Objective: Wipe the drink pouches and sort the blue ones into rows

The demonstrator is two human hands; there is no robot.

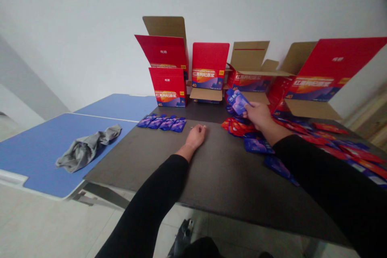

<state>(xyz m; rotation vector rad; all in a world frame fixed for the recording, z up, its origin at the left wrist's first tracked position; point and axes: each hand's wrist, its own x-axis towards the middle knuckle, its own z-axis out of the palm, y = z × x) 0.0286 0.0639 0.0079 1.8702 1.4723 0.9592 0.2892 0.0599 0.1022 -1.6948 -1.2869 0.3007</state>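
Just left of the left hand, four blue-purple pouches (165,123) lie flat in a neat row on the dark surface (199,169), pale lettering on each. Beyond that row stand two red boxes (167,87), one behind the other, flaps raised. The left hand (197,136) rests loosely clenched on the surface, fingers curled in. Beyond it is a middle red box (208,70), its brown flap hanging forward. Between the hands and the boxes, a shiny purple pouch (238,102) is held up, pinched by the right hand (256,115). Below that hand lie fanned red pouches (237,127); behind it gapes an open carton (252,82). Right of it, a larger carton (314,88) stands open beyond a jumbled red-and-purple pile (335,145). The boxes' insides are hidden.
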